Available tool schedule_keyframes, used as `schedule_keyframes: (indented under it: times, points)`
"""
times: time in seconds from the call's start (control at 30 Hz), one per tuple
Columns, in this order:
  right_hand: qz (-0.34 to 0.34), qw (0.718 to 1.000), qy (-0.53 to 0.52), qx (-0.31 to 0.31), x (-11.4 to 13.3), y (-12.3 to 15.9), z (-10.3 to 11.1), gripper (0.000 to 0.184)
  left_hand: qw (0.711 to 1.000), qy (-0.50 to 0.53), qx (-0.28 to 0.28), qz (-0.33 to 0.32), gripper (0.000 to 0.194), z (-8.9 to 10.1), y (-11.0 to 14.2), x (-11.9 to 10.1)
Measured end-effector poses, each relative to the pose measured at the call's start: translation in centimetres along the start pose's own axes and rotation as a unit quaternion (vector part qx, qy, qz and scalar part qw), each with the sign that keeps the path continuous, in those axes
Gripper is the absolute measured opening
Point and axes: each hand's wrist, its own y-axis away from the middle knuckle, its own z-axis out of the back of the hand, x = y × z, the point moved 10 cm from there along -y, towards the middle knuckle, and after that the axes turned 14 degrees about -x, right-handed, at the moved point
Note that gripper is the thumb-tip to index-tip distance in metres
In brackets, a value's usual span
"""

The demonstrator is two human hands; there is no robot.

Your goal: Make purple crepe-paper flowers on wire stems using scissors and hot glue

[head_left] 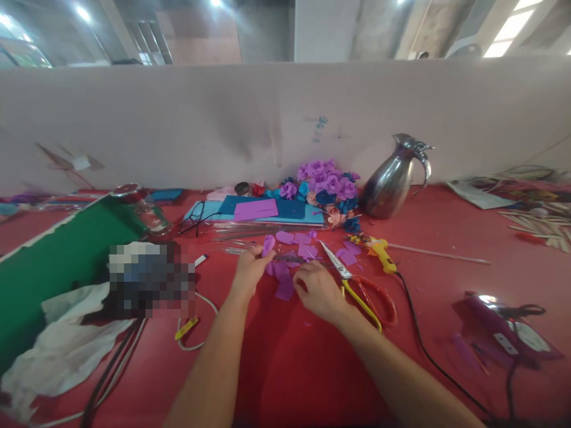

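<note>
both hands (285, 279) pinch purple petals (282, 272) between them.

A red table (289, 368) is backed by a long pale partition (178, 119). Above it, a concrete ceiling is seen, lit by bright panels (508, 30). A white pillar (323, 30) and a brown board (200, 35) are set behind the partition.

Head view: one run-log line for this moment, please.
left hand: pinching purple petal | right hand: on purple pieces | scissors, glue gun: idle beside
</note>
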Motion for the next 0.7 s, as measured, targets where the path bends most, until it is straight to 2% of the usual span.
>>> schedule_keyframes:
  times: [0.1, 0.27, 0.37, 0.43, 0.5, 0.53, 0.6, 0.7]
  points:
    - [-0.021, 1.0, -0.013, -0.019, -0.6, -0.2, 0.4, 0.01, 1.0, 0.002, 0.002, 0.01, 0.026, -0.1, 0.0, 0.1]
    - [0.03, 0.999, -0.01, 0.032, 0.8, 0.3, -0.5, 0.009, 0.999, 0.018, -0.03, 0.01, 0.027, 0.7, -0.7, 0.6]
    - [-0.042, 0.999, -0.033, 0.001, -1.0, -0.1, 0.4, 0.013, 0.998, 0.027, -0.049, 0.015, 0.029, 1.3, -1.0, 0.7]
    - [-0.127, 0.985, -0.117, -0.03, -3.0, -0.4, 1.1, 0.011, 0.998, 0.028, -0.046, 0.027, 0.028, 1.3, -1.0, 0.8]
    - [-0.217, 0.944, -0.245, -0.047, -4.7, -0.4, 1.2, 0.007, 0.998, 0.028, -0.035, 0.037, 0.028, 1.2, -0.7, 0.7]
    - [-0.261, 0.912, -0.314, -0.047, -5.3, -0.3, 1.0, 0.007, 0.998, 0.028, -0.024, 0.044, 0.03, 1.0, -0.5, 0.6]
    - [-0.341, 0.826, -0.447, -0.033, -5.7, 0.1, 0.0, 0.011, 0.997, 0.031, 0.016, 0.069, 0.037, 0.1, 0.3, 0.5]
    - [-0.419, 0.696, -0.584, 0.003, -5.0, 0.9, -1.7, 0.018, 0.984, 0.046, 0.12, 0.122, 0.046, -2.4, 2.6, 0.4]
